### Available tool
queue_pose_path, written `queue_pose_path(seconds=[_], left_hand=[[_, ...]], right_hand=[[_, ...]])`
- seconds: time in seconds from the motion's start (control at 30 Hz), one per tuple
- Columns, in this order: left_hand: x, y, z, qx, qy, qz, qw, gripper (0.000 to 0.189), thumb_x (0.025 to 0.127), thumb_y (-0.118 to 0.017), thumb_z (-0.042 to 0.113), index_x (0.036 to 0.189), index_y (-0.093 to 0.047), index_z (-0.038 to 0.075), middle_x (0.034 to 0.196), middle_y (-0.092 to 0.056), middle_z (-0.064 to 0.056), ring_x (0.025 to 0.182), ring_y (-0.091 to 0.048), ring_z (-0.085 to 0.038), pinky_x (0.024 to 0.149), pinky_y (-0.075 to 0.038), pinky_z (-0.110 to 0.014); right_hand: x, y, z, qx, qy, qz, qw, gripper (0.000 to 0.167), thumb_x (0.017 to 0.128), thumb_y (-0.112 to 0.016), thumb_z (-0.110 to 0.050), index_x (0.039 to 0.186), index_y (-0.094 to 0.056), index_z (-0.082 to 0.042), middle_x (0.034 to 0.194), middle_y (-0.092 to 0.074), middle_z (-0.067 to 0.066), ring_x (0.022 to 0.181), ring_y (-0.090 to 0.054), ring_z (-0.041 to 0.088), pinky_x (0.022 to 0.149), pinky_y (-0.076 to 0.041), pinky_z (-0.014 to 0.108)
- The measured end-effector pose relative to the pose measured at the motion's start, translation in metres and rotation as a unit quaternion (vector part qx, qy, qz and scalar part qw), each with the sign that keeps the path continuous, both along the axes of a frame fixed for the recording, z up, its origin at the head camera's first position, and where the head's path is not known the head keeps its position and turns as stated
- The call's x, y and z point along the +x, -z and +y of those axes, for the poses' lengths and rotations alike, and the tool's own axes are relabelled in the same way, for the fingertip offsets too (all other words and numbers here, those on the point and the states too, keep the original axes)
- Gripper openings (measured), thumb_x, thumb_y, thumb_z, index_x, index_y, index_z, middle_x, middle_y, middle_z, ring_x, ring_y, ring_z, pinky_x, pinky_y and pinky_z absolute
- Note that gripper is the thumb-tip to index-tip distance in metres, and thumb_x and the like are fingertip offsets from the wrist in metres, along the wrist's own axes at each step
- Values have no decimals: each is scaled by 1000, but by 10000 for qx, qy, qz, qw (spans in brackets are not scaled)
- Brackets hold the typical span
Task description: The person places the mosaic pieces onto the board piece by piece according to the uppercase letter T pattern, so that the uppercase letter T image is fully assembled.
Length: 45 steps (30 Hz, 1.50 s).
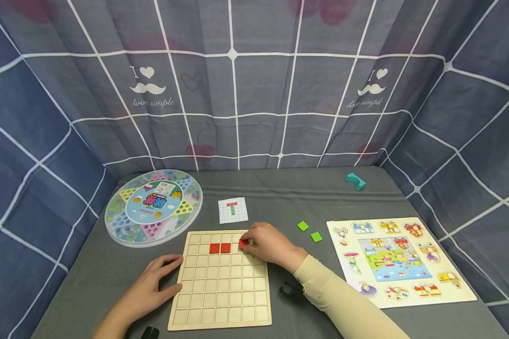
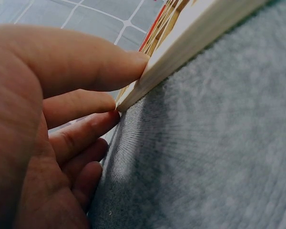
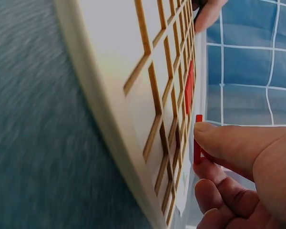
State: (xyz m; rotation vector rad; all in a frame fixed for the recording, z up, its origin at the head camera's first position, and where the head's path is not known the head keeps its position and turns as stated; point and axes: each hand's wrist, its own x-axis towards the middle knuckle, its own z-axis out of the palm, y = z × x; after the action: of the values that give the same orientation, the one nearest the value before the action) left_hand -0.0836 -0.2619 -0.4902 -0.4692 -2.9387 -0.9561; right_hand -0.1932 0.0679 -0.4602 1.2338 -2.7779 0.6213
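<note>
My right hand (image 1: 271,242) pinches a red square tile (image 3: 198,145) between thumb and fingers. It is over the upper right part of a wooden grid board (image 1: 220,301), and in the right wrist view the tile stands on edge just off the grid surface. Two red tiles (image 1: 219,248) lie side by side in the board's second row, left of the held one. My left hand (image 1: 150,285) rests at the board's left edge, its thumb and fingertips touching the wooden side (image 2: 181,52). Beyond the board lies a white card (image 1: 226,217) printed with a red and green T shape.
Two green tiles (image 1: 303,226) lie right of the board. A picture puzzle board (image 1: 339,263) is farther right, and a teal curved block (image 1: 355,181) sits behind it. At back left lies a round game board (image 1: 154,202). Patterned curtains (image 1: 258,84) enclose the table.
</note>
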Motion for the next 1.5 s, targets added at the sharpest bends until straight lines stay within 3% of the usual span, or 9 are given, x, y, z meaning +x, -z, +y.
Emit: queue_pose_path(seconds=[0.53, 0.87, 1.27, 1.5], left_hand=[[1, -1, 0, -54, 54, 155, 9999, 61, 85, -79, 27, 139, -59, 7, 138, -51, -3, 127, -44, -29, 94, -40, -55], [1, -1, 0, -105, 22, 143, 9998, 61, 85, -79, 28, 139, -59, 7, 137, -51, -2, 127, -44, -28, 95, -40, -54], [0, -2, 0, -28, 14, 26, 10000, 62, 85, -79, 27, 139, -58, 7, 138, -51, -4, 128, -44, -31, 96, -39, -57], [1, -1, 1, -63, 38, 93, 9999, 61, 85, -79, 27, 139, -59, 7, 138, -51, -3, 127, -45, -30, 95, -40, -56]], right_hand=[[1, 6, -19, 70, -62, -132, 9999, 13, 86, -78, -19, 99, -80, -16, 89, -66, -8, 79, -54, 3, 70, -43, 17], [1, 6, -18, 19, 7, -214, 9998, 20, 84, -80, -22, 104, -79, -15, 90, -64, -7, 77, -52, 3, 67, -43, 17], [-6, -8, 15, -309, 327, -373, 9983, 28, 89, -73, -13, 116, -74, -8, 102, -68, 3, 87, -61, 15, 75, -50, 30], [-12, -6, 46, -353, 828, -442, 9950, 34, 89, -75, -17, 121, -71, -8, 108, -67, 5, 89, -63, 18, 77, -50, 35]])
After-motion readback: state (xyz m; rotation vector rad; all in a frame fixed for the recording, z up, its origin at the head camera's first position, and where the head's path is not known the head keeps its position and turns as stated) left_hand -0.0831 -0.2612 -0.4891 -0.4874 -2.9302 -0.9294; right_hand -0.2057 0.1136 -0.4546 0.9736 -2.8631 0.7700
